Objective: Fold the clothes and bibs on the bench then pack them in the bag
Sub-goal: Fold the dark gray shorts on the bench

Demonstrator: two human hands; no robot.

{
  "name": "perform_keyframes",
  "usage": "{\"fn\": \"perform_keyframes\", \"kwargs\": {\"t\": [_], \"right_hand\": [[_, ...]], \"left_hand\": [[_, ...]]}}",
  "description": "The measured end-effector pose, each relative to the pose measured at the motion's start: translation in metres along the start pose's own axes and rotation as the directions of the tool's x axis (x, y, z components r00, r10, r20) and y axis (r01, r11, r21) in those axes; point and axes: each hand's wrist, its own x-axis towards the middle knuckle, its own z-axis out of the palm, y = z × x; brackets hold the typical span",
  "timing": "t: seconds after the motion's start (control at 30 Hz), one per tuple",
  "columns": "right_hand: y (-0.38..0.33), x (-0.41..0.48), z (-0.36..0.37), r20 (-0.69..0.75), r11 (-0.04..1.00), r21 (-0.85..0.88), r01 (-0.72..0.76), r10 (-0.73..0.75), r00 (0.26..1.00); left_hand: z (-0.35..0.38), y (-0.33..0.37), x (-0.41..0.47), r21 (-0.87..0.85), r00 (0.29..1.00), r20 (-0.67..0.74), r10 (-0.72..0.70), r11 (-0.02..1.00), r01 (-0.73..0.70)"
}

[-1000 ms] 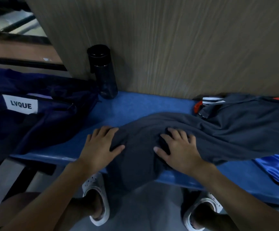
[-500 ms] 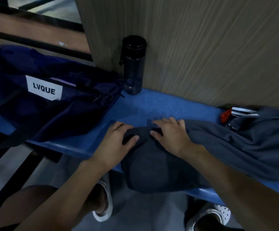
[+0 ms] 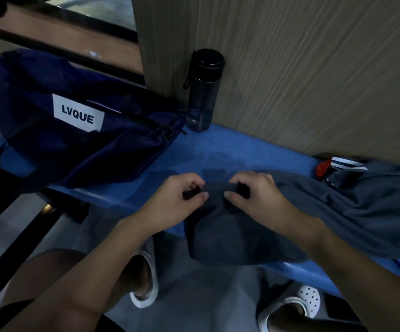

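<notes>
Left hand, right hand curled from flat; fingers seemingly pinching garment edge

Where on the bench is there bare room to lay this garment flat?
One bare patch of bench: bordered by the bag on the left, the bottle and wall behind, and the grey garment that the left hand and right hand pinch. Rightwards is crowded: the garment spreads over the seat to the striped clothes by the wall.

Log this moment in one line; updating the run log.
phase: folding | left hand: pinches grey garment edge | right hand: pinches same edge | bag: on bench
</notes>
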Motion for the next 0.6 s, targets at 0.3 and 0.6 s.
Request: {"fn": "perform_keyframes", "kwargs": {"t": [0.3, 0.6], "right_hand": [[0.008, -0.047, -0.017, 0.035, 0.998, 0.056, -0.025, 0.023, 0.999], [-0.012, -0.049, -0.025, 0.006, 0.994, 0.111, 0.024, -0.025, 1.0]], "left_hand": [[0.003, -0.02, 0.003, 0.516, 0.997, 0.071, -0.043, 0.856, 0.0], [-0.006, -0.019, -0.005, 0.469, 0.977, 0.212, -0.005, 0.878, -0.098]]}}
